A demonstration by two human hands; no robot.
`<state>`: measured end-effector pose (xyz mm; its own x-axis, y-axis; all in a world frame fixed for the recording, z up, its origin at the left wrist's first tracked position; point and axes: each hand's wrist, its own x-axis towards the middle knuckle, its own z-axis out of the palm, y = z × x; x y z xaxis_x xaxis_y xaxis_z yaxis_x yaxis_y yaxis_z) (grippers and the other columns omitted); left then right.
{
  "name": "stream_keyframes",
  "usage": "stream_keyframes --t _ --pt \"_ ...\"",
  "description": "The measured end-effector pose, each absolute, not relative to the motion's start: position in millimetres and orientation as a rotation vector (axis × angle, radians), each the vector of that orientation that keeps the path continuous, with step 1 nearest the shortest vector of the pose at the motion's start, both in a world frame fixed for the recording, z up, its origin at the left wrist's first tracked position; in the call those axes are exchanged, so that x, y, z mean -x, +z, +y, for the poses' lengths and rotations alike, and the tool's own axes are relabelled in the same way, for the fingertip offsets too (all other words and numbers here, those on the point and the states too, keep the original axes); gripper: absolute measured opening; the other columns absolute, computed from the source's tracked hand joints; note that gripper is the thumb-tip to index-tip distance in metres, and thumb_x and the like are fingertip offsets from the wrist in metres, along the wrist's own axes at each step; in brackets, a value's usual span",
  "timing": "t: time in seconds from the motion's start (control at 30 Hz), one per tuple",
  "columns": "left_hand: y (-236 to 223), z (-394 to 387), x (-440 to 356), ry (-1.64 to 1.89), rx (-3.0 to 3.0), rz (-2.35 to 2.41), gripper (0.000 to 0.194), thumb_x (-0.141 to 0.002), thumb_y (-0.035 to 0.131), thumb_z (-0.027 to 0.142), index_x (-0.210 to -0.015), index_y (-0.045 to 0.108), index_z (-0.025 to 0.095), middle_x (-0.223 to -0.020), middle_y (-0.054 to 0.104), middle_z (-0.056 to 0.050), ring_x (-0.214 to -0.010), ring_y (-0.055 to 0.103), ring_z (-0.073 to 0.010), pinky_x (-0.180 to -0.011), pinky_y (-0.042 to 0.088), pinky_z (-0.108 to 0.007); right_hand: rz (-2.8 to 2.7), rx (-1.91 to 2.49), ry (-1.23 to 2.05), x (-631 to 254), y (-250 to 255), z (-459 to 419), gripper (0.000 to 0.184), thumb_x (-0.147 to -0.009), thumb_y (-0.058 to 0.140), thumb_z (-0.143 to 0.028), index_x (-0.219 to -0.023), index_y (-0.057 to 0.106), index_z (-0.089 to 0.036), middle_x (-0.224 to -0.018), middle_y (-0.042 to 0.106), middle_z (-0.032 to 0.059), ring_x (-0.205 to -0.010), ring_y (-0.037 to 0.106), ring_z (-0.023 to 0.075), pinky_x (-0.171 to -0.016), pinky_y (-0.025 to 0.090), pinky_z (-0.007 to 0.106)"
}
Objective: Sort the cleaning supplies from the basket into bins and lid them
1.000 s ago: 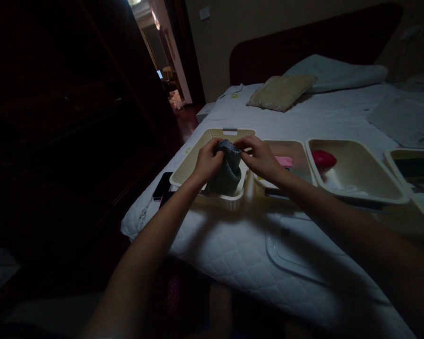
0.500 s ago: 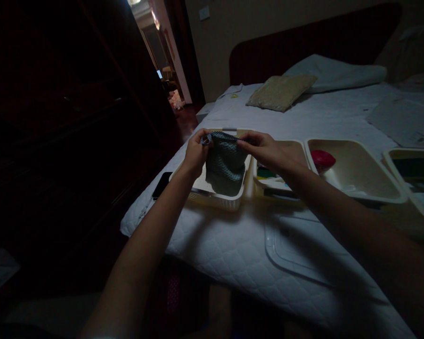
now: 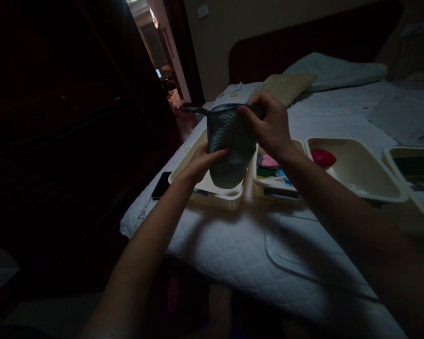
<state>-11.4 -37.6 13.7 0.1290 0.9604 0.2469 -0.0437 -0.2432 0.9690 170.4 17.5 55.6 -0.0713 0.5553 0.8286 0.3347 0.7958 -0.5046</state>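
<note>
A small grey mesh pouch (image 3: pixel 229 141) with a drawstring hangs in the air above a cream perforated basket (image 3: pixel 187 162) on the bed. My right hand (image 3: pixel 268 125) pinches the pouch's top rim at the right. My left hand (image 3: pixel 203 162) grips the pouch's left side lower down, fingers curled on the fabric. The drawstring sticks out to the left of the rim.
Three more cream bins stand in a row to the right: one with coloured items (image 3: pixel 273 169), one with a red object (image 3: pixel 323 157), one at the frame edge (image 3: pixel 415 172). A clear lid (image 3: pixel 297 245) lies on the white quilt; a dark phone (image 3: pixel 161 185) is left of the basket. Pillows lie behind.
Both hands lifted the pouch up out of the basket. The right hand rose to the rim and the left slid down to the pouch's side.
</note>
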Motion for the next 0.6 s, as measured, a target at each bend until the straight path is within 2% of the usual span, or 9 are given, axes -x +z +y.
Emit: stream_keyframes --t 0.17,0.33,0.47,0.6 --pt "12 -34 20 1.364 -1.4 0.993 0.055 -0.057 0.085 0.046 -0.099 0.067 0.016 -0.098 0.072 -0.007 -0.099 0.066 -0.0254 -0.092 0.051 -0.039 -1.673 0.702 0.186 -178 59 18 0.039 -0.086 0.058 -0.059 -0.08 0.058 -0.021 -0.076 0.06 0.0002 -0.085 0.061 0.0191 -0.08 0.049 0.033" --pt "13 -36 20 1.38 -1.381 0.997 0.053 -0.059 0.085 0.047 -0.097 0.066 0.016 -0.095 0.072 -0.006 -0.095 0.067 -0.0241 -0.089 0.052 -0.037 -1.634 0.72 0.319 -178 58 21 0.041 -0.084 0.059 -0.061 -0.088 0.061 -0.021 -0.086 0.063 0.0022 -0.096 0.062 0.0221 -0.08 0.049 0.033" --pt "19 -38 17 1.445 -1.357 0.954 0.056 -0.059 0.084 0.05 -0.1 0.065 0.016 -0.099 0.072 -0.006 -0.099 0.066 -0.0239 -0.091 0.051 -0.036 -1.566 0.744 0.906 -170 45 15 0.051 -0.079 0.06 -0.068 -0.097 0.06 -0.021 -0.09 0.066 0.0035 -0.09 0.065 0.0181 -0.074 0.051 0.029" --pt "23 -39 18 1.49 -1.327 0.981 0.056 -0.058 0.084 0.05 -0.098 0.066 0.016 -0.099 0.072 -0.006 -0.1 0.066 -0.0235 -0.091 0.051 -0.034 -1.554 0.637 1.62 -168 25 2 0.039 -0.081 0.064 -0.058 -0.09 0.065 -0.021 -0.089 0.07 0.0056 -0.086 0.066 0.0185 -0.078 0.054 0.033"
